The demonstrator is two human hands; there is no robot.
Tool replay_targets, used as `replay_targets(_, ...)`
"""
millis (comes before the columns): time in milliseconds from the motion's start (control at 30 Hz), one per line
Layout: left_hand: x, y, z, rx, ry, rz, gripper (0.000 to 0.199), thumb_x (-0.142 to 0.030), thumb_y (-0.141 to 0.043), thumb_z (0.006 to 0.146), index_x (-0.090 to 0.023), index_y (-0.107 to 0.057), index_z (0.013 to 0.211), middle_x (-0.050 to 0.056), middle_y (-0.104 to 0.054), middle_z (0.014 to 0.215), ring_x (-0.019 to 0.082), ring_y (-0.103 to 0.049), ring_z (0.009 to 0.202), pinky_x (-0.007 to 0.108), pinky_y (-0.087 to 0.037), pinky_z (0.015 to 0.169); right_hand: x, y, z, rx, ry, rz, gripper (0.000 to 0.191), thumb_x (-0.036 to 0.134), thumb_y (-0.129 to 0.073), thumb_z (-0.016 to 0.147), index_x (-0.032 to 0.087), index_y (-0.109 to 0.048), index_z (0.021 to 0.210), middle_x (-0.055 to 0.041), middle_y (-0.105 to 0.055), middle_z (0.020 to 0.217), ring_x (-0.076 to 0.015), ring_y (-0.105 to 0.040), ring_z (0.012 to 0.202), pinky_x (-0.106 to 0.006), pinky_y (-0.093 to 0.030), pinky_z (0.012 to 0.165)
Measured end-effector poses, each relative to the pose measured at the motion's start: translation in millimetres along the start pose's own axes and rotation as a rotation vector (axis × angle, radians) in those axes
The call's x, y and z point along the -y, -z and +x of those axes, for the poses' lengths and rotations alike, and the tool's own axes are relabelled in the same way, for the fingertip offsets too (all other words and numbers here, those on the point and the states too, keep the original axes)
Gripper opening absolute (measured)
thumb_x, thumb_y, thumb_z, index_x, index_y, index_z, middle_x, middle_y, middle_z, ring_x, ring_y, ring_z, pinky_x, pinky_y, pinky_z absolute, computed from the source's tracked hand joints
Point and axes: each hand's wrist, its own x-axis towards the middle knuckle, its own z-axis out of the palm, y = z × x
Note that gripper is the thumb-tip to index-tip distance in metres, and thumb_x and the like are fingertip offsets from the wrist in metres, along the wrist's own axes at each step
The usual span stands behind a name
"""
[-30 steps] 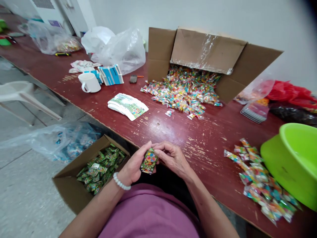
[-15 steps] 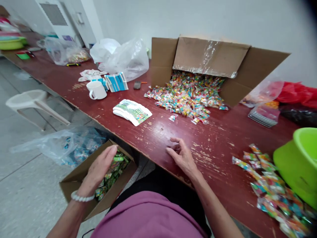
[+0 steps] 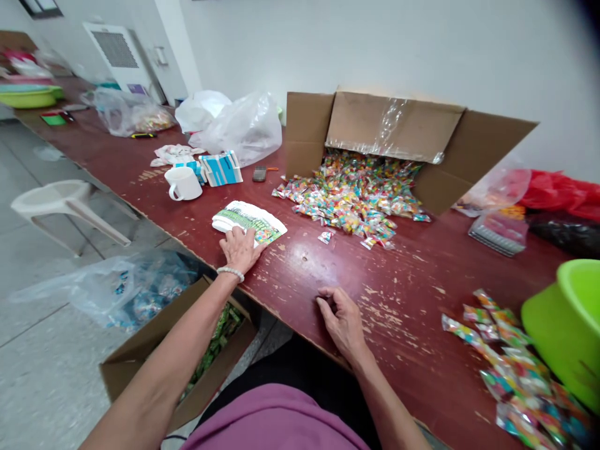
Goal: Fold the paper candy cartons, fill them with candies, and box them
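A stack of flat printed pouches (image 3: 262, 220), white with green print and fanned out, lies on the red table. My left hand (image 3: 239, 249), with a beaded bracelet at the wrist, rests on the stack's near edge; its fingers are spread over it and the thumb points right. Nothing shows as lifted. My right hand (image 3: 341, 320) rests at the table's front edge, fingers curled in toward the thumb, and I see nothing in it. Beyond it, wrapped candies (image 3: 351, 194) spill from an open cardboard box (image 3: 394, 122) lying on its side.
Filled candy strips (image 3: 510, 362) lie at right by a green basin (image 3: 557, 319). A white mug (image 3: 185, 183) and plastic bags (image 3: 253, 134) stand at left. Below the table edge are a carton (image 3: 126, 369) of green packets and a white stool (image 3: 56, 197).
My left hand has moved from above the floor carton up and right onto the pouch stack. My right hand stays at the table's edge, its fingers more curled. The view has tilted up slightly.
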Motion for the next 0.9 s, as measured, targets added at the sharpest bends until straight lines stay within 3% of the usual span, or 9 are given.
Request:
replay_targets(200, -3.1, 8.0, 4.8, 0.013, 0.048, -0.181, 0.048, -0.047, -0.061, 0.084, -0.015, -0.057, 0.120, 0.025, -0.049, 0.132, 0.044, -0.040, 0.124, 0.054, -0.033, 0.096, -0.2, -0.9, 0.8, 0.003, 0.012, 0.016, 0.016, 0.024, -0.053, 0.090, 0.020, -0.067, 0.099, -0.0060, -0.070, 0.093, -0.0207, -0.066, 0.084, -0.032, -0.049, 0.079)
replay_targets(300, -5.6, 15.3, -0.2, 0.043, 0.041, -0.296, 0.038, -0.042, -0.063, 0.083, -0.018, -0.057, 0.112, 0.017, -0.062, 0.114, 0.039, -0.052, 0.115, 0.049, -0.038, 0.093, -1.0, 0.2, 1.7, 0.000, -0.033, 0.058, 0.017, 0.028, -0.056, 0.089, 0.020, -0.068, 0.097, -0.0062, -0.071, 0.092, -0.0215, -0.066, 0.083, -0.034, -0.049, 0.079)
replay_targets(467, -13.8, 28.8, -57.9, 0.179, 0.004, -0.617, 0.023, -0.040, -0.063, 0.083, -0.022, -0.051, 0.092, 0.001, -0.066, 0.079, 0.021, -0.066, 0.076, 0.029, -0.048, 0.068, 16.0, 4.5, 5.0, -0.021, -0.375, 0.504, 0.044, 0.044, -0.066, 0.083, 0.020, -0.060, 0.119, -0.0087, -0.071, 0.110, -0.0177, -0.065, 0.075, -0.030, -0.052, 0.066)
replay_targets(533, -20.2, 37.4, -93.2, 0.330, 0.012, -0.978, 0.028, -0.040, -0.068, 0.081, -0.022, -0.048, 0.090, -0.002, -0.065, 0.077, 0.017, -0.065, 0.069, 0.025, -0.048, 0.063, 30.6, 6.1, 5.6, 0.025, -0.442, 0.759, 0.051, 0.046, -0.070, 0.081, 0.021, -0.056, 0.124, -0.0079, -0.070, 0.114, -0.0166, -0.067, 0.078, -0.027, -0.052, 0.065)
replay_targets(600, -26.9, 48.9, -124.1, 0.597, 0.059, -1.347, 0.034, -0.039, -0.075, 0.075, -0.020, -0.051, 0.090, -0.001, -0.067, 0.080, 0.016, -0.065, 0.070, 0.025, -0.049, 0.063, 45.5, 7.3, 5.0, 0.067, -0.404, 0.890, 0.041, 0.044, -0.072, 0.081, 0.020, -0.062, 0.112, -0.0046, -0.072, 0.101, -0.0156, -0.066, 0.079, -0.025, -0.052, 0.069)
replay_targets(667, -32.8, 60.7, -144.5, 0.909, 0.062, -1.570, 0.039, -0.038, -0.079, 0.073, -0.017, -0.058, 0.099, 0.005, -0.071, 0.091, 0.018, -0.068, 0.079, 0.028, -0.051, 0.072, 57.7, 8.8, 2.9, 0.096, -0.346, 0.921, 0.030, 0.043, -0.072, 0.082, 0.019, -0.065, 0.098, -0.0010, -0.071, 0.086, -0.0136, -0.063, 0.073, -0.024, -0.051, 0.067)
replay_targets(767, -39.4, 70.4, -156.8, 1.292, 0.004, -1.763, 0.050, -0.045, -0.079, 0.071, -0.013, -0.066, 0.107, 0.014, -0.073, 0.102, 0.025, -0.071, 0.090, 0.035, -0.052, 0.083, 70.4, 13.3, -3.1, 0.248, -0.334, 0.924, 0.026, 0.043, -0.070, 0.086, 0.021, -0.063, 0.096, 0.0022, -0.066, 0.078, -0.0103, -0.058, 0.061, -0.021, -0.048, 0.057)
replay_targets(833, -42.9, 69.7, -159.3, 1.425, -0.044, -1.817, 0.053, -0.053, -0.079, 0.069, -0.012, -0.070, 0.100, 0.016, -0.074, 0.097, 0.028, -0.072, 0.084, 0.037, -0.054, 0.079, 77.3, 18.1, -7.5, 0.376, -0.346, 0.944, 0.027, 0.044, -0.068, 0.087, 0.022, -0.062, 0.102, 0.0016, -0.065, 0.081, -0.0097, -0.058, 0.060, -0.020, -0.049, 0.053)
replay_targets(900, -46.1, 65.7, -161.6, 1.434, -0.074, -1.833, 0.055, -0.055, -0.083, 0.063, -0.012, -0.072, 0.094, 0.015, -0.074, 0.090, 0.027, -0.072, 0.077, 0.033, -0.054, 0.070, 83.5, 23.2, -11.0, 0.449, -0.370, 0.968, 0.033, 0.045, -0.068, 0.087, 0.024, -0.059, 0.110, 0.0009, -0.065, 0.088, -0.0080, -0.058, 0.055, -0.018, -0.049, 0.047)
